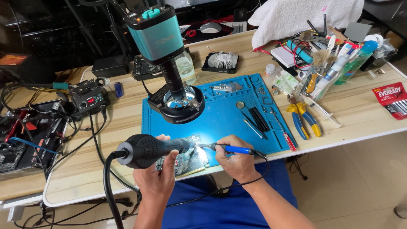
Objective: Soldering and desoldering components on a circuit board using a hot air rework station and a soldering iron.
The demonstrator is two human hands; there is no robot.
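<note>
Left hand (157, 169) gripping hot-air gun (146, 150), right hand (235, 159) clamped on soldering iron (231, 149), circuit board (190, 159) beneath

Bright, sharp; ring light (183, 103) glare on mat (220, 114); edges maybe warped.

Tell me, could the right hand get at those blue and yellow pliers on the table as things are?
Probably yes, but not freely: the right hand holds a blue-handled iron. The pliers lie in the open beside the blue mat, nothing between.
</note>
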